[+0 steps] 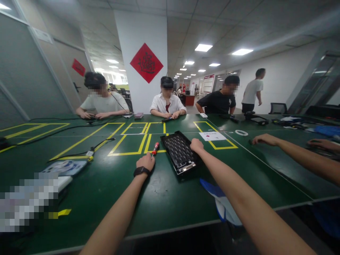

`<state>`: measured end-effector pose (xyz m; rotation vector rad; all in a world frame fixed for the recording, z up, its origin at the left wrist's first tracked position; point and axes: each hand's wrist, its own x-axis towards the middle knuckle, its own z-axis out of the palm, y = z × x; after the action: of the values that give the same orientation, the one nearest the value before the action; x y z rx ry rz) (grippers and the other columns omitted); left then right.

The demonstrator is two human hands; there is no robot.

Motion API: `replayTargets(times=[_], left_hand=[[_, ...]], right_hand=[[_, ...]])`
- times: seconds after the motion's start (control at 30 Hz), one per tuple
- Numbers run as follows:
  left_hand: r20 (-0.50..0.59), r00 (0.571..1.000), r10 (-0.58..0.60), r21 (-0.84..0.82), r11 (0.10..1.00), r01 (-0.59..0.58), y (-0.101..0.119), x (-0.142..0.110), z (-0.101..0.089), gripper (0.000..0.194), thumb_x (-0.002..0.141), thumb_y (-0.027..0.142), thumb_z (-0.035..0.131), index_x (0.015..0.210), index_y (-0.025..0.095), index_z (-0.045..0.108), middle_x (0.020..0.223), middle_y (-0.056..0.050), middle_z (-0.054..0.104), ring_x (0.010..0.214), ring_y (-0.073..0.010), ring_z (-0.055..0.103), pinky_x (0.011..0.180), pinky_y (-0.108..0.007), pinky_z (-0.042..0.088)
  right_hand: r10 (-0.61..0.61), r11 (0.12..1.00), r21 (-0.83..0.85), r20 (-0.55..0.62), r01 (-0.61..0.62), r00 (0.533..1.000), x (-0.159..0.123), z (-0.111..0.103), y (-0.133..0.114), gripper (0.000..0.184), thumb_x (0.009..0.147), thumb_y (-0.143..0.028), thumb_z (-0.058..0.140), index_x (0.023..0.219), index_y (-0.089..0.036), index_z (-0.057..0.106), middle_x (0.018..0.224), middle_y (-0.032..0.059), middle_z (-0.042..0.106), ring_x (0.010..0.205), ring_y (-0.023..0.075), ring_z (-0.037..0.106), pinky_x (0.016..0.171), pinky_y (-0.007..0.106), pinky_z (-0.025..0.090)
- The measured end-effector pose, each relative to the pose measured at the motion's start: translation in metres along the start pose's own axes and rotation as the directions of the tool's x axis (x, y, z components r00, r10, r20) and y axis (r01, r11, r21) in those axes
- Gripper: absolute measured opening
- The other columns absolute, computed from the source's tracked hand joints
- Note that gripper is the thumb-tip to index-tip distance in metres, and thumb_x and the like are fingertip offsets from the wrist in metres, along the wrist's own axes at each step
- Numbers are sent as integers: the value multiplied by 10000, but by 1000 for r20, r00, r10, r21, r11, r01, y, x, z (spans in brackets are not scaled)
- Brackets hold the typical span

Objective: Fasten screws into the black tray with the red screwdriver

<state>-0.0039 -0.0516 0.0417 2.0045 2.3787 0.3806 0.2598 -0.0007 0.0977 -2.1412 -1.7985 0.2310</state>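
Observation:
My left hand [145, 162], with a dark band on its wrist, is closed around the thin shaft end of a screwdriver [156, 148]. The screwdriver's red and black handle points away from me, over the green table. To its right is a black rectangular case [180, 150] with a patterned, ridged top and a shiny metal strip at the near end. My right hand [197, 145] grips the case's right edge, fingers curled and partly hidden. The case sits slightly turned on the tabletop.
Yellow tape outlines [127, 154] mark the green table [164, 205]. A paper sheet [212, 136] and white tape roll [241, 132] lie right of the case. A blue-and-white item [221, 203] is under my right forearm. Another person's hand [262, 139] reaches in from the right.

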Motion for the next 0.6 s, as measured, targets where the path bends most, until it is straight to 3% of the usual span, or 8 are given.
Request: replayTargets(times=[0.1,0.23,0.43,0.6], left_hand=[[17,999,31,-27,999,-31,-3,1,-3,387,807,440,289,919,165,537,915,-132,625,839,-245,590,661,-308,427],[35,999,21,-60,998,-19,-5,5,-3,394,807,454,280,880,183,558,902,-122,630,827,-241,590,653,-306,426],[33,999,30,-86,996,-27,-7,11,0,403,796,472,283,852,191,566,859,-108,635,792,-251,589,635,-315,422],[35,999,14,-110,994,-11,-10,15,1,408,791,483,296,830,191,578,861,-106,635,796,-237,585,643,-302,417]], right_hand=[[74,994,-73,-93,-80,993,10,-22,30,303,781,-148,427,1025,-56,582,1048,231,572,1008,264,542,797,330,421],[161,972,-144,-161,-185,974,13,-50,95,300,794,-162,415,1010,-49,591,1034,236,576,1000,259,546,791,312,414],[297,915,-219,-196,-337,934,0,-87,207,279,779,-158,427,929,-45,633,950,252,591,941,261,571,713,291,411],[339,885,-271,-182,-379,923,-11,-104,270,242,753,-143,463,881,-80,658,935,251,587,932,238,573,673,270,379]])
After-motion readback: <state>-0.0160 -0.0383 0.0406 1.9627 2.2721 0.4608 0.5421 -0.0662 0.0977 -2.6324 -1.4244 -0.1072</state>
